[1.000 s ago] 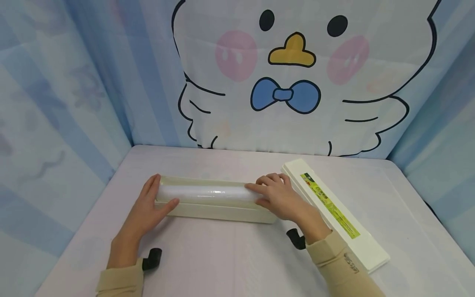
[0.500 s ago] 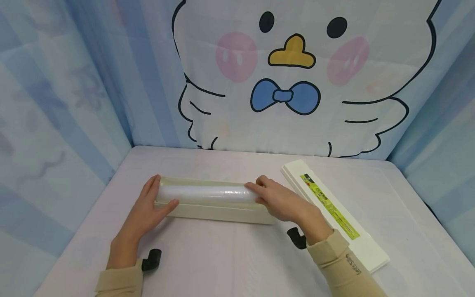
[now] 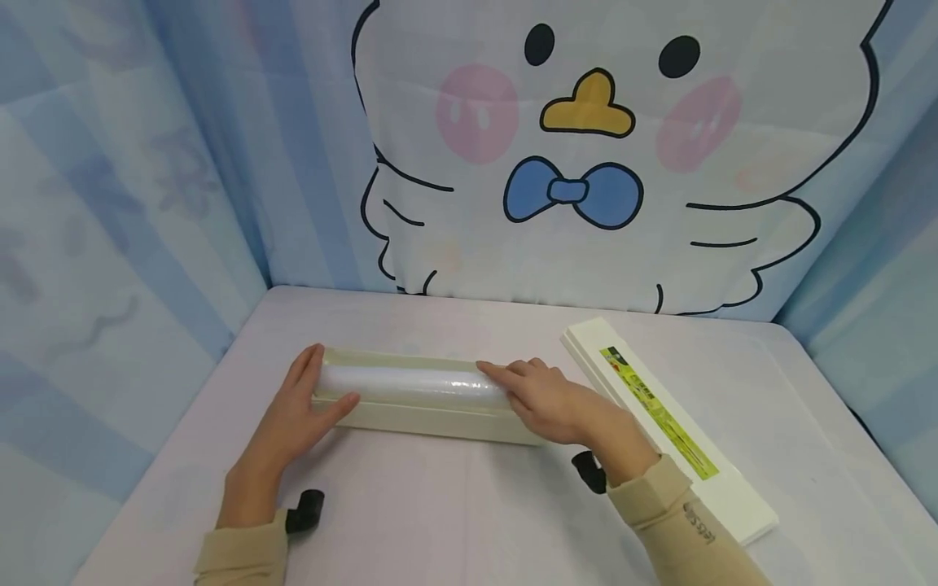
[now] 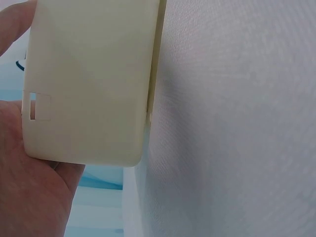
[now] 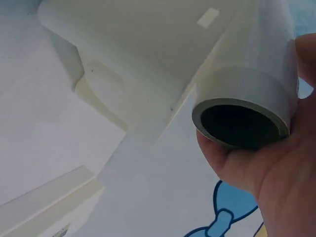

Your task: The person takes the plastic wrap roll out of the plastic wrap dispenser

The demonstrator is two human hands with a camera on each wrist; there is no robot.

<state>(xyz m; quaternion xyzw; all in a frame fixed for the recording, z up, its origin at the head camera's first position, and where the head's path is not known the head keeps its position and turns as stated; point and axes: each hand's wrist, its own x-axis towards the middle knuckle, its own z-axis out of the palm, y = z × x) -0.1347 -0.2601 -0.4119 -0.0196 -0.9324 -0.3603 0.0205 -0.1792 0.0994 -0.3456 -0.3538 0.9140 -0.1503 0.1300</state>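
A roll of clear plastic wrap (image 3: pixel 410 382) lies in a long cream box (image 3: pixel 440 423) whose top is open. My left hand (image 3: pixel 289 419) holds the box's left end, thumb at the front wall and fingers at the far side. In the left wrist view, the box's end panel (image 4: pixel 89 84) with a small slot shows beside the palm. My right hand (image 3: pixel 553 404) grips the right end of the roll. Its hollow core end (image 5: pixel 242 123) sits within the fingers and thumb in the right wrist view, outside the box wall there. The roll's underside is hidden.
A long white lid (image 3: pixel 659 423) with a yellow-green label (image 3: pixel 663 415) lies slantwise on the table, near the right forearm. The pale tabletop (image 3: pixel 440 521) extends in front of the box. A patterned curtain (image 3: pixel 469 236) rises behind the table's back edge.
The right hand's fingers, spread over the roll's right end a second ago, have closed around it. The left hand keeps its hold on the box. The head view has shifted slightly.
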